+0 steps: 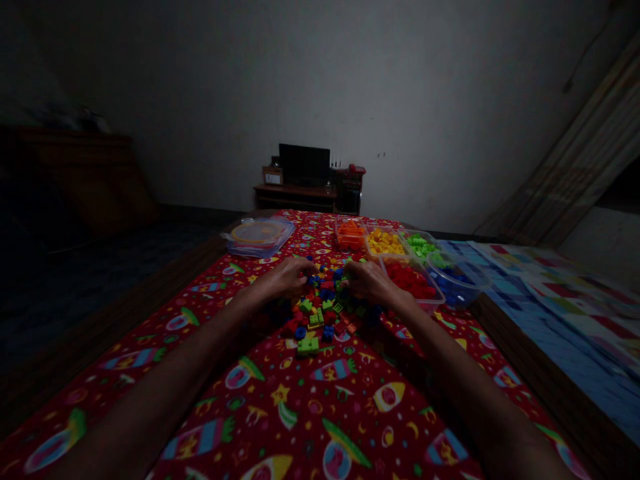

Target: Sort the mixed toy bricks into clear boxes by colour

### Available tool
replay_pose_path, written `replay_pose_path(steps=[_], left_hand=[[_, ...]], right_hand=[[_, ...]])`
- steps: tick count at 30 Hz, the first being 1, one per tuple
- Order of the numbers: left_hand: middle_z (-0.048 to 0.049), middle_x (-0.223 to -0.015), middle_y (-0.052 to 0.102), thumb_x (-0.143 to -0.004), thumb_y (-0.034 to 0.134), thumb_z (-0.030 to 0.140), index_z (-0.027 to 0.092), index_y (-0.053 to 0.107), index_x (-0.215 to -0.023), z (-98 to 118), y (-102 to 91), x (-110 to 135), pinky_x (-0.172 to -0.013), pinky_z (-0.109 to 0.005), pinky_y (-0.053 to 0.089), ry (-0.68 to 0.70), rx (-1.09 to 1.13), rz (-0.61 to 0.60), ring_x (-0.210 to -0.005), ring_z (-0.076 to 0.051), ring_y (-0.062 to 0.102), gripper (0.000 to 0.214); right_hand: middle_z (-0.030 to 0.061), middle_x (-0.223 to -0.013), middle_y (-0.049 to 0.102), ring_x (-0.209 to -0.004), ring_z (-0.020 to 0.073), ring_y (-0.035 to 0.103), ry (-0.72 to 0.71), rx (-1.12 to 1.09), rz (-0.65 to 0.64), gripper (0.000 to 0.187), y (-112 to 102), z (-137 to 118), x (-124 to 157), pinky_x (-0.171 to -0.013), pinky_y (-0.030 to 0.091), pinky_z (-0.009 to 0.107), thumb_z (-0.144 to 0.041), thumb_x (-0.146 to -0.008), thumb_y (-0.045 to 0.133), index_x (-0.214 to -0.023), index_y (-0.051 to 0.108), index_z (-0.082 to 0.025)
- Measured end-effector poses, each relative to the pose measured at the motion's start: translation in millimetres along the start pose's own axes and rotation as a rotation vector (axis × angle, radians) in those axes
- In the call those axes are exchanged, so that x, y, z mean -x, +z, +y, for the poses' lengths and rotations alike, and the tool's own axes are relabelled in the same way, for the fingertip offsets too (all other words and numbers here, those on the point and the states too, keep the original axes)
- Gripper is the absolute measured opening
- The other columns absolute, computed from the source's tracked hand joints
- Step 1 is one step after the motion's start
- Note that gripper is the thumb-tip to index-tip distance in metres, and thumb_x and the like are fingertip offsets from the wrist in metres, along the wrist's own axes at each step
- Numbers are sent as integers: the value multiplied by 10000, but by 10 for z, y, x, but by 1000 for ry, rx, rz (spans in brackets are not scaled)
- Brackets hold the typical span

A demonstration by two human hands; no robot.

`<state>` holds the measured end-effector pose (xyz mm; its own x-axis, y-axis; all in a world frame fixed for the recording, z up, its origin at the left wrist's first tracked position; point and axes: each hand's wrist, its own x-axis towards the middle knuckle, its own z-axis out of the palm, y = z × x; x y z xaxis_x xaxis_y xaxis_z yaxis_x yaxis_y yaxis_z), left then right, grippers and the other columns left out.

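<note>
L hand [285, 279] & R hand [367, 281] close together, curled over brick pile [320, 310], touching it; can't tell if gripping. Red brick tub [411, 283] just right of R hand.

Beyond the table [520, 353], a dark monitor [304, 165] sat on a low wooden stand [295, 197] by the pale wall [425, 100]; a patterned quilt [565, 313] lay right of the table, beneath a slanting curtain [575, 147].

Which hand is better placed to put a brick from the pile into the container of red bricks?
Right, probably: the right hand is at the edge of the brick pile, directly beside the clear container of red bricks. The left hand is on the pile's far side from it.
</note>
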<state>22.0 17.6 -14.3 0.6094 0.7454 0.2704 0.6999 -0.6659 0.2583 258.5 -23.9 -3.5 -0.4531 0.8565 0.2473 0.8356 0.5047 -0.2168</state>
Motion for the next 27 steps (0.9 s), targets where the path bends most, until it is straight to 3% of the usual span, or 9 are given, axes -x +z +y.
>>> replay_pose_path(steps=[4,9,14,18,22,27], left_hand=[[-66,-1126,642,-761,448,111,187,636,-1096,60,175,-31,-928,-313,435,130,6,106,-1042,-184,571,392],[-81,-1101,649,-837,513,218,193,622,-1118,108,416,-26,-892,-297,449,222,26,67,-994,-178,587,302],[-60,-1043,669,-754,597,191,202,604,-1133,167,388,-48,-857,-311,466,77,84,102,-955,-196,606,380],[-68,-1012,678,-756,574,294,154,559,-1139,248,319,-77,-757,-298,505,-62,323,115,-897,-203,638,408],[-58,-840,692,-808,470,371,124,570,-1057,320,290,-83,-628,-275,500,-150,392,123,-738,-184,642,365],[-66,-864,687,-793,487,368,142,606,-920,304,218,-81,-694,-288,493,-177,279,228,-760,-184,632,285]], right_hand=[[43,-753,623,-624,123,516,-52,37,48,196,45,38,-5,-550,277,219,-274,-857,506,-992,581,-152],[92,-912,647,-803,169,573,-80,99,68,261,70,35,6,-649,342,230,-171,-833,479,-1075,574,-143],[122,-1030,639,-921,194,576,-139,34,34,300,74,-9,20,-742,382,251,-210,-822,550,-1114,588,-147],[117,-1026,653,-861,188,596,-159,-71,58,370,105,-99,6,-702,389,250,-241,-834,568,-1197,549,-172],[79,-880,667,-714,137,576,-130,-130,86,205,149,-133,-26,-637,356,221,-176,-858,507,-1030,617,-152],[47,-760,614,-654,123,502,-87,-49,161,132,135,-10,-32,-597,315,218,-138,-813,477,-873,594,-147]])
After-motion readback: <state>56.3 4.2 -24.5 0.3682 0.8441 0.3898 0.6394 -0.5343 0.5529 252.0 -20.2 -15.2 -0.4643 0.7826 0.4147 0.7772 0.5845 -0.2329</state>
